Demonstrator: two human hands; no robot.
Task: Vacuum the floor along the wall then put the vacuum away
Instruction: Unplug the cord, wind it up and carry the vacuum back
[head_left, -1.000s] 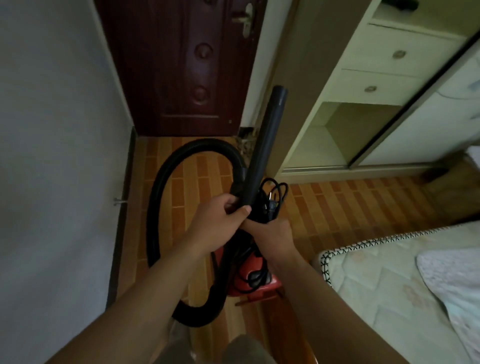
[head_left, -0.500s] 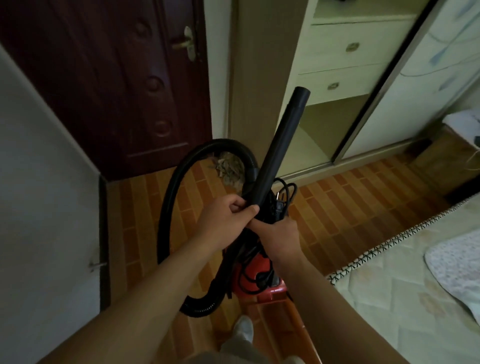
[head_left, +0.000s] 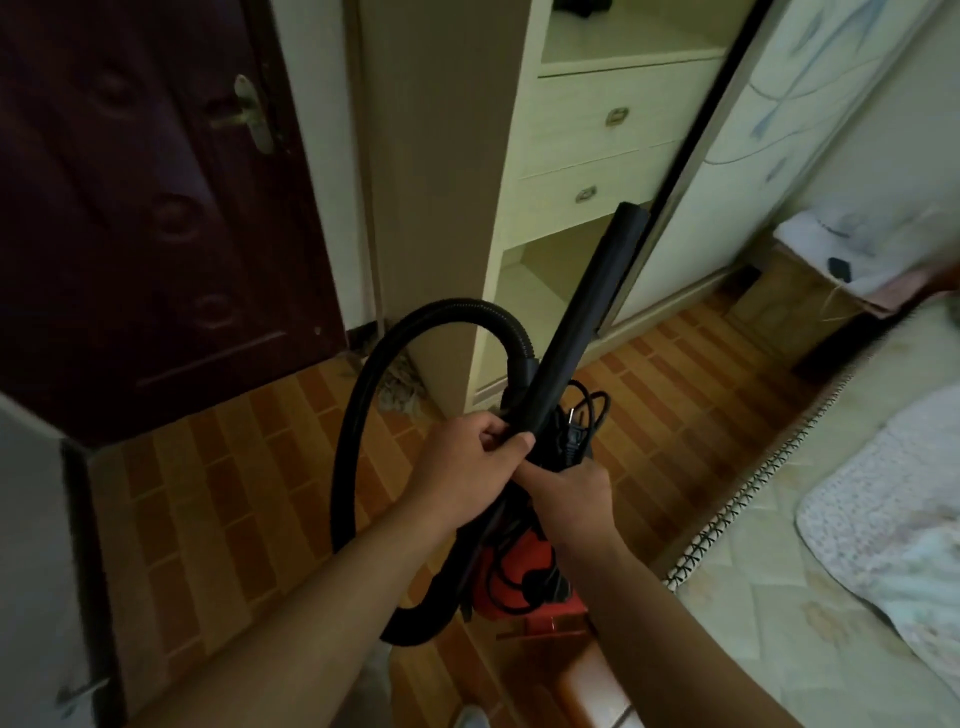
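Left hand (head_left: 467, 460) grips the tube (head_left: 592, 306), right hand (head_left: 574, 496) the cord (head_left: 587, 410), above the vacuum (head_left: 524, 571), between door (head_left: 145, 208), wardrobe (head_left: 587, 130) and bed (head_left: 779, 597).

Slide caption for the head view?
Left hand grips the wand, right hand the cord, red vacuum below, hose looped left.
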